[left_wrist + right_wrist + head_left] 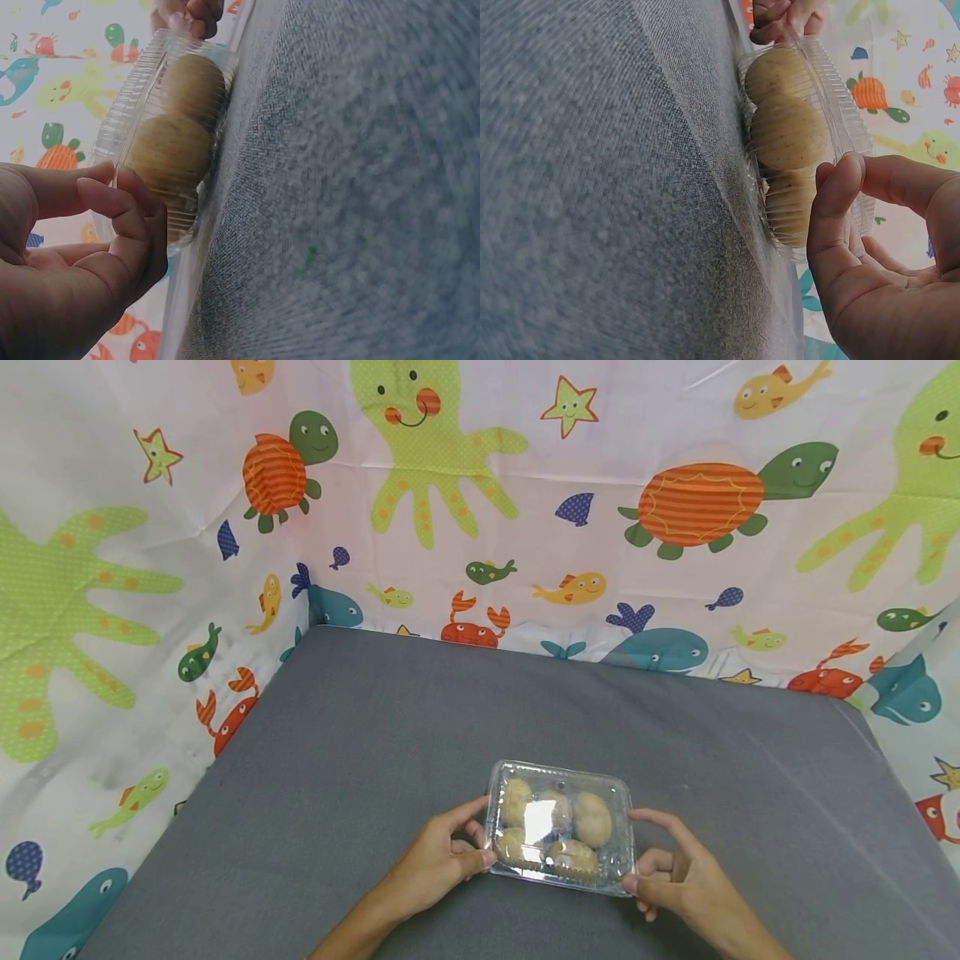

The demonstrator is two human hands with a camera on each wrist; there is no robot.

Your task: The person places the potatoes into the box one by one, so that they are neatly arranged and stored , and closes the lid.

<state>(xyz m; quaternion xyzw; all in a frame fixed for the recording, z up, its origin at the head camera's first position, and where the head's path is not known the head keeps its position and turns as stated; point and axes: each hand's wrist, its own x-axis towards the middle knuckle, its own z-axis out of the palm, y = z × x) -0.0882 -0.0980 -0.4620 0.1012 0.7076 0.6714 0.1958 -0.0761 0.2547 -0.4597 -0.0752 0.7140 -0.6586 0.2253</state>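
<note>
A clear plastic clamshell box (617, 831) with ribbed walls is at the near part of the grey cloth, its lid down. Several pale brown potatoes (592, 820) show through the lid, which has a bright glare patch. My left hand (435, 856) pinches the box's left edge between thumb and fingers. On the opposite side, my right hand (686, 877) pinches the right edge near its front corner, its index finger reaching further up that side. Both wrist views show the fingertips at the rim seam, with potatoes (171, 150) behind the ribbed wall, low over the cloth.
Grey cloth (360, 735) covers the table surface around the box. A white curtain (510, 435) printed with sea animals stands along the back, left and right sides of the table.
</note>
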